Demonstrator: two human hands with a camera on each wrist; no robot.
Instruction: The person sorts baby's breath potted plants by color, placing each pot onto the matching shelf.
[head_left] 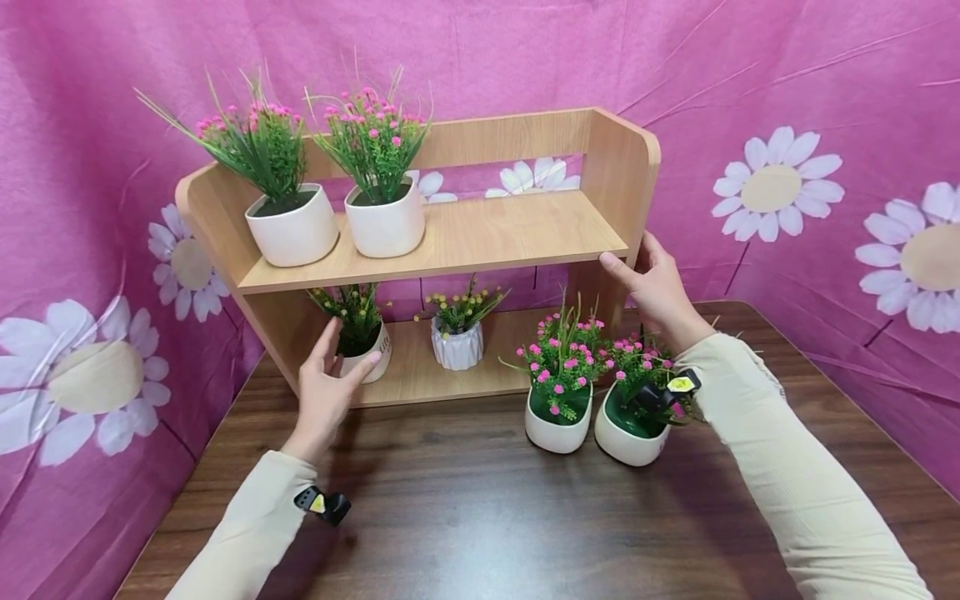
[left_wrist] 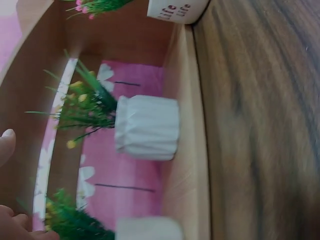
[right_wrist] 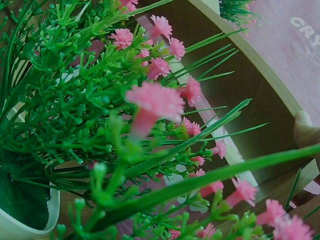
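A two-tier wooden shelf (head_left: 517,229) stands on the table. My right hand (head_left: 660,287) grips its right side, thumb on the front edge and fingers round the outer face; the right wrist view shows only part of that hand (right_wrist: 306,131). My left hand (head_left: 326,392) is at the lower left, thumb and fingers spread, in front of a yellow-flowered plant in a white pot (head_left: 381,354). Whether it touches the plant I cannot tell. Beside that plant stands a ridged white pot (head_left: 457,348) with yellow flowers. Two pink-flowered plants in white pots (head_left: 292,233) (head_left: 386,223) occupy the upper tier.
Two more pink-flowered plants in white pots (head_left: 557,429) (head_left: 630,439) stand on the dark wooden table (head_left: 450,517), before the shelf's right end and close to my right forearm. A pink cloth (head_left: 810,75) with large white daisies hangs behind and at both sides.
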